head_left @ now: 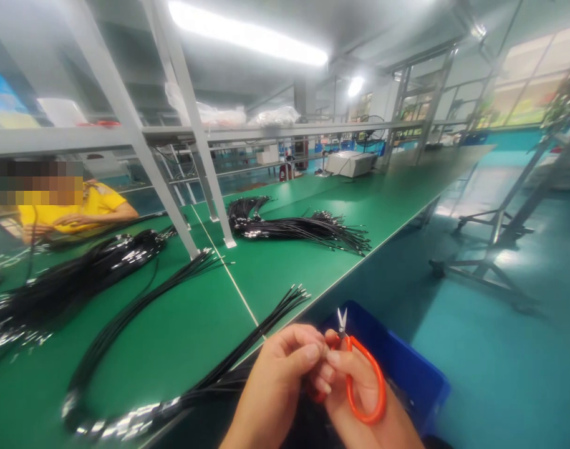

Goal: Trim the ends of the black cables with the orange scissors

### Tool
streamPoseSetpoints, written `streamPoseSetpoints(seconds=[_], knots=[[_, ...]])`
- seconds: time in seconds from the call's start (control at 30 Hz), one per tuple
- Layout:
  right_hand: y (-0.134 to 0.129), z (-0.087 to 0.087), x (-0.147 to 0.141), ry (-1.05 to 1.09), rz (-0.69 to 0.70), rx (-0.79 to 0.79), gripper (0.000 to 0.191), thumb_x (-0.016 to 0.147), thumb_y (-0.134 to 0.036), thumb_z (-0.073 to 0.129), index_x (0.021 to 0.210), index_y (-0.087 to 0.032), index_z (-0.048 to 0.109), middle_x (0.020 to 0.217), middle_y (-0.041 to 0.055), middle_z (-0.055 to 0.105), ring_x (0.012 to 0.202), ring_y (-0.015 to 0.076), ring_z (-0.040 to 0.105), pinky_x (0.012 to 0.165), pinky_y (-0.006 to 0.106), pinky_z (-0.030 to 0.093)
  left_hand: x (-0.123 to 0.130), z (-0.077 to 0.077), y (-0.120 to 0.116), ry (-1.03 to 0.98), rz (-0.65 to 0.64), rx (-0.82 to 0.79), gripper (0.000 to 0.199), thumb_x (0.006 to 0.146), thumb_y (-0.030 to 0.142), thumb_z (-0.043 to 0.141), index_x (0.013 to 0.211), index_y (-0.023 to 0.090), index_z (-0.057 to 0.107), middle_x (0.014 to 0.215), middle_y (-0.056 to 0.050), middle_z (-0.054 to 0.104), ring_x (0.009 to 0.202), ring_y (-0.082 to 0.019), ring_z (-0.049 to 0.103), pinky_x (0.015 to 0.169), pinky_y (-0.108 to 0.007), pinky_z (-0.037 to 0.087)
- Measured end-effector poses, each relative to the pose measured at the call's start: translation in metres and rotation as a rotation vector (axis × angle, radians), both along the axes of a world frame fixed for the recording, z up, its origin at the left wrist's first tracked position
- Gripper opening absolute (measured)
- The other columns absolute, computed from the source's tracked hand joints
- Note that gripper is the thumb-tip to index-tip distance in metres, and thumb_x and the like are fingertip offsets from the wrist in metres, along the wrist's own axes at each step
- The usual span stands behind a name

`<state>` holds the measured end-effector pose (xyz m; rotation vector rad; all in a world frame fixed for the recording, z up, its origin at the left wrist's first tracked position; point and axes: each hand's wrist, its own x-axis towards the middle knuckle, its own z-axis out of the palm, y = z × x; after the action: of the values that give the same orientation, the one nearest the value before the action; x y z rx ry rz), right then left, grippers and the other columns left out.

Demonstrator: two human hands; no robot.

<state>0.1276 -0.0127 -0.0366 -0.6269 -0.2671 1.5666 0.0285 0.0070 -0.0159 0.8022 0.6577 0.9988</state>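
Observation:
My right hand (357, 373) holds small scissors with red-orange handles (382, 390). Their short blades point up and away, slightly apart. Thumb and fingers of my left hand (285, 365) are pinched together and meet the fingertips of my right hand. Whatever lies between the fingertips is too small to make out. Beside and behind my left hand runs a bundle of thin black cables (241, 343) with light metallic ends. This bundle curves back in a loop over the green table (173, 346), with shiny wrapping along its bend.
More black cables lie farther along the table (289, 227) and in a thick pile (79, 274) at left. A blue bin (425, 380) stands below the table edge, by my right hand. Metal shelf posts (198, 125) rise from the table. A person in yellow (100, 199) sits across.

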Motion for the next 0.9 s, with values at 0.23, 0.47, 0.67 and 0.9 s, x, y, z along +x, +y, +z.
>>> streamPoseSetpoints(seconds=[0.23,0.47,0.67,0.9], knots=[[0.000,0.007,0.001,0.083,0.031,-0.072,0.014,0.054,-0.020,0.079,0.066,-0.020,0.072,0.058,0.0000,0.059,0.054,0.0122,0.050,0.052,0.024,0.046,-0.008,-0.005,-0.001,0.412,0.340,0.271,0.008,0.077,0.026,0.063,0.073,0.019,0.062,0.075,-0.002,0.064,0.065,-0.015,0.058,0.061,-0.025,0.046],[0.002,0.013,0.002,0.180,0.036,-0.101,0.019,0.049,-0.015,0.083,0.065,-0.019,0.072,0.058,-0.0013,0.059,0.055,0.0112,0.050,0.053,0.021,0.047,-0.020,-0.006,-0.006,1.032,0.491,0.892,0.023,0.079,0.016,0.060,0.091,0.029,0.075,0.112,-0.009,0.063,0.092,-0.026,0.062,0.077,-0.032,0.048],[0.001,0.012,0.001,0.163,0.015,-0.106,0.021,0.050,-0.015,0.081,0.068,-0.017,0.071,0.060,-0.0002,0.061,0.055,0.0101,0.052,0.054,0.020,0.047,-0.024,-0.009,-0.001,1.068,0.545,0.824,0.017,0.081,0.018,0.057,0.083,0.024,0.072,0.102,-0.010,0.066,0.094,-0.028,0.061,0.081,-0.035,0.046],[-0.001,0.012,0.003,-0.140,-0.044,-0.046,0.017,0.060,-0.022,0.075,0.073,-0.017,0.065,0.057,-0.0023,0.057,0.052,0.0104,0.050,0.052,0.021,0.045,-0.017,-0.014,-0.004,0.538,0.146,0.388,0.012,0.082,0.027,0.058,0.075,0.018,0.062,0.066,-0.001,0.065,0.060,-0.015,0.060,0.059,-0.024,0.048]])
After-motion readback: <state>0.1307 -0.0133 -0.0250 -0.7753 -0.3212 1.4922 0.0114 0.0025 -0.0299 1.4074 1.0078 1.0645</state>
